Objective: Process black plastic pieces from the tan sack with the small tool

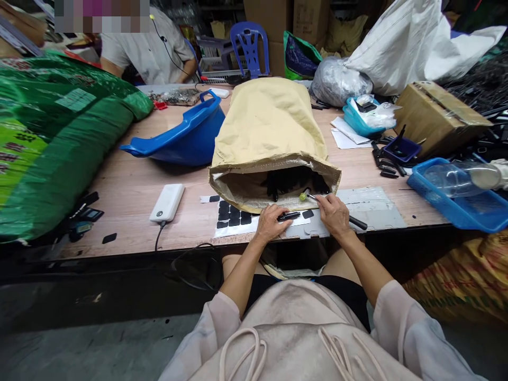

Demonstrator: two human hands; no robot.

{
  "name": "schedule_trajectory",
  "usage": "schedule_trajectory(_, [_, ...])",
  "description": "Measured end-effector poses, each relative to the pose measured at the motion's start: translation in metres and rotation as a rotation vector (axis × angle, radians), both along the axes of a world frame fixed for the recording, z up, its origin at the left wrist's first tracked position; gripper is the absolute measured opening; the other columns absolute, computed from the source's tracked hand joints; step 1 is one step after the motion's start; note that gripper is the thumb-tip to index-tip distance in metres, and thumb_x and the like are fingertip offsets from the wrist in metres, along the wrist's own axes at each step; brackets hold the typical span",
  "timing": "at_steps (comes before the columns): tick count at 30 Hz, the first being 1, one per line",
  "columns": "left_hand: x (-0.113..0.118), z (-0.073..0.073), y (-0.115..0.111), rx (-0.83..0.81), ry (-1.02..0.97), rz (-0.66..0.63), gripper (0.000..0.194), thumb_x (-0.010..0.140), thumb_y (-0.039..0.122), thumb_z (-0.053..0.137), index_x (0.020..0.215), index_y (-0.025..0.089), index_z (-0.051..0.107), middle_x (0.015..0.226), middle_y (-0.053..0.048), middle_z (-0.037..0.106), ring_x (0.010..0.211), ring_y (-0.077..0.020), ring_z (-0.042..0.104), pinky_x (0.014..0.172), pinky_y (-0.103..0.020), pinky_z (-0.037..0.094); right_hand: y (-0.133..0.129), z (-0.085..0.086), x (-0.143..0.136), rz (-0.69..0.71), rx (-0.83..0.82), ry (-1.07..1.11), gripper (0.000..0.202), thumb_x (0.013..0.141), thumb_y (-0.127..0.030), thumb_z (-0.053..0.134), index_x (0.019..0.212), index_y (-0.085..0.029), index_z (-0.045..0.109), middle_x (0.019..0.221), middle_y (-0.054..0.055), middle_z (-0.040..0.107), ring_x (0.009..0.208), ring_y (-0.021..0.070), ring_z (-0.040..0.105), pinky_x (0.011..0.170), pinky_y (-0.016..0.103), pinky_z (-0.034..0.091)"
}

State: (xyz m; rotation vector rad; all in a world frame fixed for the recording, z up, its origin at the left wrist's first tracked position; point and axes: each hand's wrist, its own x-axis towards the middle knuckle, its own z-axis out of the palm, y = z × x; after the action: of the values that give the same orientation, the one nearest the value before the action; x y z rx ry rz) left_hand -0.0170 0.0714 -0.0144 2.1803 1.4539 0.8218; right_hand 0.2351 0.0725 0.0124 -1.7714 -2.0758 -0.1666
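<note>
My left hand (272,222) is closed on a small, elongated black plastic piece (289,216) at the table's front edge. In my right hand (333,212) is a small hammer (357,222), with a yellowish head, a metal shaft and a black handle end. The hammer's head is up and to the right of the black piece, apart from it. Just beyond both hands lies a yellow sack (273,121), its mouth facing me, with dark pieces (291,180) inside. Under the sack's mouth and my left hand is a white sheet with black square stickers (234,214).
A blue basin (186,137) and a white power bank (167,203) with a cable are on the left, beside a large green sack (71,153). Blue trays (460,211), a cardboard box (440,111) and loose black parts fill the right. Another person (146,47) sits across the table.
</note>
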Motion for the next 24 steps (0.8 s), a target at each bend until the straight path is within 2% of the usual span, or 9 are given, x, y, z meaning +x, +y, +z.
schedule_trajectory(6, [-0.002,-0.003,0.002,-0.018,0.017,-0.013,0.018,0.089,0.031,0.079,0.106,0.026,0.079,0.099,-0.005,0.072,0.098,-0.0235,0.064,0.094,-0.037,0.048,0.009,-0.016,0.001,-0.007,0.006,-0.027,0.030,0.101,-0.028,0.051,0.120,-0.025,0.075,0.098,0.009,0.064,0.095,0.0247,0.049,0.081,0.034,0.035])
schedule_trajectory(9, [-0.003,0.002,0.000,0.001,0.032,-0.022,0.016,0.092,0.033,0.075,0.105,0.024,0.077,0.099,-0.006,0.072,0.098,-0.0239,0.064,0.093,-0.038,0.048,0.008,-0.018,0.000,-0.015,-0.005,-0.017,0.029,0.101,-0.029,0.053,0.119,-0.024,0.075,0.100,0.009,0.064,0.096,0.0249,0.049,0.081,0.035,0.034])
schedule_trajectory(11, [-0.001,0.009,-0.009,0.049,0.015,-0.062,0.017,0.095,0.035,0.071,0.105,0.023,0.076,0.098,-0.007,0.073,0.097,-0.0245,0.064,0.092,-0.038,0.049,0.008,-0.017,0.000,-0.019,-0.015,-0.016,0.028,0.101,-0.030,0.053,0.118,-0.024,0.075,0.102,0.009,0.064,0.098,0.0251,0.050,0.081,0.035,0.034])
schedule_trajectory(14, [0.007,0.017,-0.039,0.106,-0.076,-0.243,0.022,0.101,0.038,0.062,0.110,0.021,0.073,0.099,-0.009,0.074,0.093,-0.0231,0.066,0.087,-0.036,0.051,0.008,-0.016,-0.001,-0.028,-0.026,-0.020,0.028,0.101,-0.030,0.053,0.117,-0.023,0.074,0.102,0.010,0.064,0.098,0.0255,0.049,0.081,0.035,0.034])
schedule_trajectory(16, [0.015,0.014,-0.064,0.073,-0.134,-0.427,0.026,0.103,0.039,0.058,0.116,0.020,0.072,0.097,-0.009,0.075,0.088,-0.0205,0.068,0.083,-0.033,0.053,0.008,-0.016,-0.001,-0.028,-0.029,-0.023,0.028,0.101,-0.030,0.052,0.117,-0.023,0.074,0.102,0.010,0.064,0.098,0.0258,0.049,0.081,0.035,0.034])
schedule_trajectory(18, [0.023,0.001,-0.086,-0.046,-0.152,-0.574,0.029,0.103,0.040,0.057,0.120,0.020,0.071,0.097,-0.007,0.076,0.085,-0.0184,0.070,0.079,-0.029,0.054,0.008,-0.016,-0.001,-0.021,-0.028,-0.022,0.028,0.101,-0.030,0.052,0.116,-0.023,0.073,0.102,0.010,0.063,0.097,0.0257,0.048,0.081,0.035,0.034])
schedule_trajectory(19, [0.027,-0.009,-0.094,-0.136,-0.138,-0.601,0.029,0.103,0.040,0.058,0.120,0.021,0.072,0.098,-0.006,0.077,0.086,-0.0179,0.072,0.079,-0.027,0.054,0.008,-0.016,-0.001,-0.018,-0.026,-0.021,0.028,0.100,-0.030,0.051,0.116,-0.023,0.073,0.101,0.010,0.063,0.097,0.0257,0.048,0.081,0.035,0.033])
schedule_trajectory(21, [0.031,-0.034,-0.103,-0.362,-0.050,-0.542,0.028,0.100,0.039,0.060,0.119,0.022,0.073,0.104,-0.004,0.079,0.091,-0.0186,0.074,0.081,-0.027,0.055,0.008,-0.017,-0.002,-0.014,-0.023,-0.021,0.027,0.100,-0.030,0.051,0.115,-0.023,0.073,0.100,0.010,0.062,0.097,0.0258,0.048,0.080,0.035,0.033])
schedule_trajectory(24, [0.030,-0.070,-0.099,-0.696,0.202,-0.342,0.033,0.099,0.038,0.060,0.127,0.025,0.071,0.115,-0.006,0.079,0.104,-0.0232,0.075,0.089,-0.030,0.056,0.008,-0.017,-0.003,-0.018,-0.021,-0.023,0.027,0.101,-0.031,0.051,0.115,-0.023,0.073,0.100,0.010,0.063,0.097,0.0260,0.048,0.080,0.035,0.033])
